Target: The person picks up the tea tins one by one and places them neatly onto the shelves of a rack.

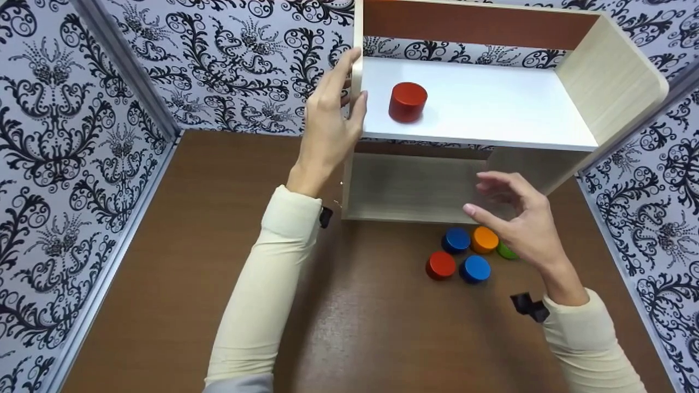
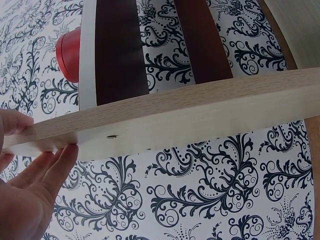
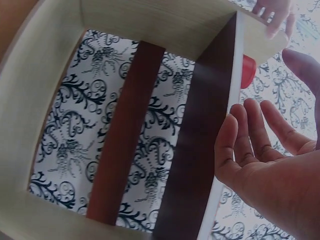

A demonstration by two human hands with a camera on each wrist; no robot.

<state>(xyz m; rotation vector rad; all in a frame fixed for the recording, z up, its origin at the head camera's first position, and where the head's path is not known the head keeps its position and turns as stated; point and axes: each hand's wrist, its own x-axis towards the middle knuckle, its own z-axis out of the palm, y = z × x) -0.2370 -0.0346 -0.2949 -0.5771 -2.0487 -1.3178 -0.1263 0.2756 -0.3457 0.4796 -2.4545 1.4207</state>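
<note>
My left hand [image 1: 329, 117] holds the left side panel [image 2: 165, 117] of a small wooden shelf unit, thumb on the inner face and fingers on the outer. Just inside that panel, a red cylinder [image 1: 408, 102] stands on the white upper shelf [image 1: 491, 101]. My right hand [image 1: 519, 215] hovers in front of the lower compartment with nothing in it, fingers loosely bent and thumb apart. Beneath and beside it on the brown surface are a dark blue cylinder [image 1: 456, 240], an orange one [image 1: 484, 240], a red one [image 1: 440, 265] and a lighter blue one [image 1: 475, 268]. A green cylinder [image 1: 507, 250] is partly hidden by this hand.
The unit's right side panel [image 1: 614, 79] rises beyond the right hand. Its pale bottom board [image 1: 415, 188] lies under the white shelf. Patterned walls [image 1: 235, 60] enclose the brown surface [image 1: 218, 218] at the back and both sides.
</note>
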